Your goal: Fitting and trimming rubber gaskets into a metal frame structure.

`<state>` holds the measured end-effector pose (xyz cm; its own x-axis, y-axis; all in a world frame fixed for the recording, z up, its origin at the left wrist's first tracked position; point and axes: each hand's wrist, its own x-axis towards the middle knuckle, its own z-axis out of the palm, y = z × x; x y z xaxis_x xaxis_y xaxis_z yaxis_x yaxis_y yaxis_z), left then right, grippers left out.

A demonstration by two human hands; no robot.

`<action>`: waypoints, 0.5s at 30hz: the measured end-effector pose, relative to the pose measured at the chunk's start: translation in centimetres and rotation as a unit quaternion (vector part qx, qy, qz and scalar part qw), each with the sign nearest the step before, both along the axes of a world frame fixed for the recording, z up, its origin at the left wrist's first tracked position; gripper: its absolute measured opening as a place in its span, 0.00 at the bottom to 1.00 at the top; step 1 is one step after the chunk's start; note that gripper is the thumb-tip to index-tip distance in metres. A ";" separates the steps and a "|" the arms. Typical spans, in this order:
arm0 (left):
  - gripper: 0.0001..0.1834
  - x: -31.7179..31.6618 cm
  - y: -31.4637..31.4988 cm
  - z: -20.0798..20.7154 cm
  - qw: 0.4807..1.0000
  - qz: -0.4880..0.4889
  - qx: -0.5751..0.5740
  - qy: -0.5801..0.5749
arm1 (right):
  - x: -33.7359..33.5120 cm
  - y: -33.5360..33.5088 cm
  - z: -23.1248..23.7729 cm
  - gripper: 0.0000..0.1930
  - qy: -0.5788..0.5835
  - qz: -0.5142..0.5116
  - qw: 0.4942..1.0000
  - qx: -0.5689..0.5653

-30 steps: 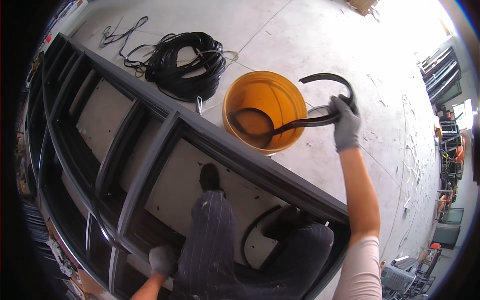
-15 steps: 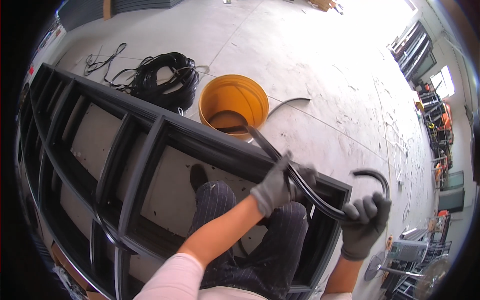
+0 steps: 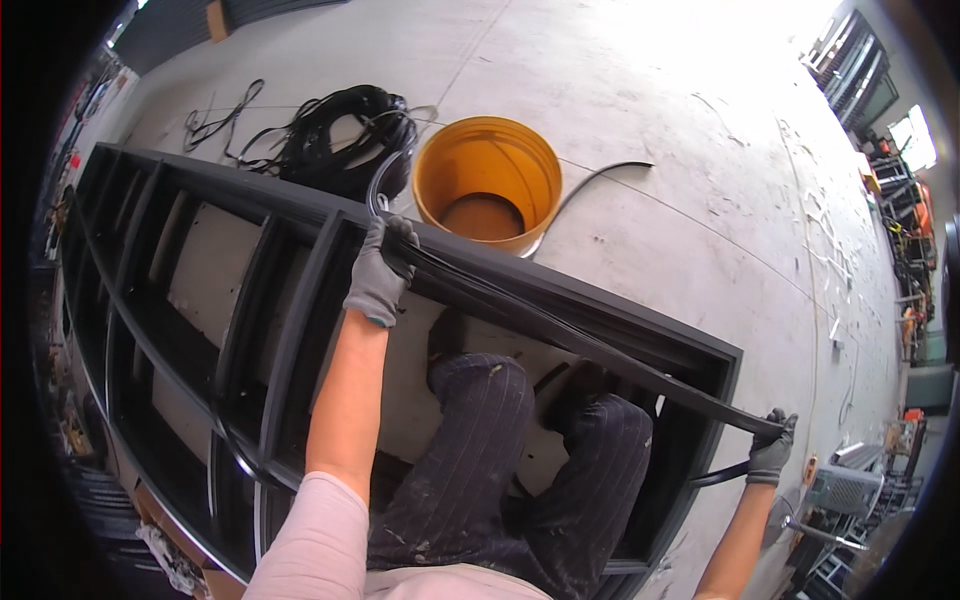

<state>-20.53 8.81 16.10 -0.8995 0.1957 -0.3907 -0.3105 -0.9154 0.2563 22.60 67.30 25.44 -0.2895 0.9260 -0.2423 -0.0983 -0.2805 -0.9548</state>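
A long black rubber strip (image 3: 600,354) stretches between my two gloved hands, above the dark grey metal frame (image 3: 345,213). My left hand (image 3: 383,275) grips it by the frame's far rail, and a loop of strip rises past the fingers toward the coil. Out at the right, beyond the frame's corner, my right hand (image 3: 772,450) is closed round the other end. A short tail of strip hangs back below that hand. My legs (image 3: 470,440) stand inside one opening of the frame.
Past the far rail stands a yellow bucket (image 3: 487,150). Left of it lies a coil of black strip (image 3: 340,140) on the concrete floor (image 3: 680,190), and a loose piece curves out on its right. A round-based metal stand (image 3: 815,535) and other equipment line the right side.
My hands have moved far apart, the left toward the coil and the right outward and down. The strip has come out of the bucket and is now drawn nearly straight.
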 end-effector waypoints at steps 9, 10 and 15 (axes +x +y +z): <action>0.09 0.4 -4.0 -3.4 0.985 0.040 -0.135 -0.096 | -0.4 11.1 -6.4 0.25 -0.084 -0.015 0.996 -0.014; 0.09 0.5 -3.6 -4.3 0.984 0.017 -0.149 -0.091 | 0.5 13.2 -7.4 0.27 -0.086 -0.027 0.996 -0.008; 0.10 -0.4 -2.4 -7.0 0.961 -0.050 -0.246 -0.117 | 3.6 18.6 -10.5 0.33 -0.126 -0.071 0.987 -0.074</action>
<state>-20.89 6.45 9.15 -0.7618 0.0160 -0.6476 -0.4925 -0.6639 0.5628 26.19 85.91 14.89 -0.0728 0.9021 -0.4253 0.0885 -0.4189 -0.9037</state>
